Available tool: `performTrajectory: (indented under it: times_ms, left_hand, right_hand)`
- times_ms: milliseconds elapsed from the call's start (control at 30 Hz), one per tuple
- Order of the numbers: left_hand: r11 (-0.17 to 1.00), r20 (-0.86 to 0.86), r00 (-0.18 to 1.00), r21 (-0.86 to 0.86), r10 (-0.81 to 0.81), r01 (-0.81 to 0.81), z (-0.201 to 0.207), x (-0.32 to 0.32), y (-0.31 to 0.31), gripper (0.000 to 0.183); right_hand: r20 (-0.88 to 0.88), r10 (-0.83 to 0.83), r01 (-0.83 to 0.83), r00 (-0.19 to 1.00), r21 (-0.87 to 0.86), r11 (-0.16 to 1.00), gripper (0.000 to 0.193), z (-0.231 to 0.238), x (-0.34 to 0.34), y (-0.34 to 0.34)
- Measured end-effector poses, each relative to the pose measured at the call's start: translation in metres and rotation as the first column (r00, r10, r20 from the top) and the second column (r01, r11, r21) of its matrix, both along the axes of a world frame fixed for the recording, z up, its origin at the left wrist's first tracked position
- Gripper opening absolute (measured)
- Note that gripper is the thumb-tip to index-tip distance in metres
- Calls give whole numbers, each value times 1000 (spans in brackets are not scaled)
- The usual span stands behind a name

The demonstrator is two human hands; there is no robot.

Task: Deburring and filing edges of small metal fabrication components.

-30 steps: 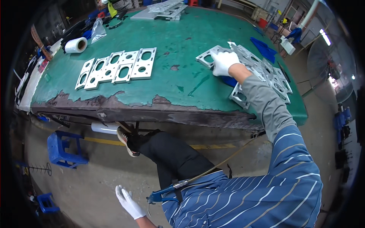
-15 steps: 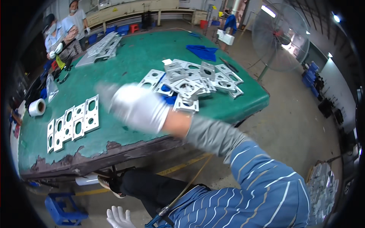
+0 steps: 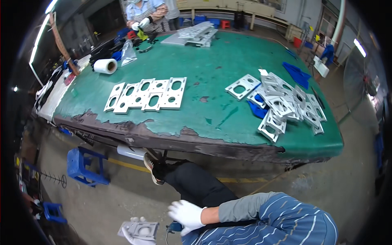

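Observation:
At the lower edge, my white-gloved left hand (image 3: 132, 238) is closed on a silver metal plate (image 3: 148, 231) with a large round opening. To its right, my gloved right hand (image 3: 188, 215) reaches over my lap with fingers apart and nothing visible in them. A blue tool (image 3: 174, 227) with a thin hose lies just below the right hand's fingers; most of it is hidden. On the green table (image 3: 212, 94), several similar metal plates (image 3: 154, 101) lie side by side in a row. A loose heap of such plates (image 3: 281, 105) covers the right end.
A blue cloth (image 3: 297, 75) lies behind the heap. At the far left stand a white roll (image 3: 105, 66) and a clear plastic bag (image 3: 128, 54). Stacked metal sheets (image 3: 194, 34) are at the back, near a co-worker (image 3: 145, 16). A blue stool (image 3: 86, 166) stands below the table edge.
My right hand has come back from over the table to my lap. The left hand, open before, now holds a metal plate. The view has turned left.

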State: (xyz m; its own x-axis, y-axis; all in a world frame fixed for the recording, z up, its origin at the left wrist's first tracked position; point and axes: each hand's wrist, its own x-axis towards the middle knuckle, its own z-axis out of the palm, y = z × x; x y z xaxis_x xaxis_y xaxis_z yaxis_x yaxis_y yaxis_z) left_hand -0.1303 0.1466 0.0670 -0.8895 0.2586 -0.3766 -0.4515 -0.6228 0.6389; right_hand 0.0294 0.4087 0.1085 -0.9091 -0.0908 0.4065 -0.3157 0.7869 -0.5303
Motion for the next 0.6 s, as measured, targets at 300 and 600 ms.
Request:
performTrajectory:
  times_ms: [300,600]
  left_hand:
    - [963,-85,960,36,268,-266,24,31,-90,46]
    - [908,-40,908,74,417,-413,0,61,-98,34]
  right_hand:
    - [706,429,-362,564,-256,897,32,5,11,-15]
    - [371,881,321,295,-907,274,48,64,-15,14]
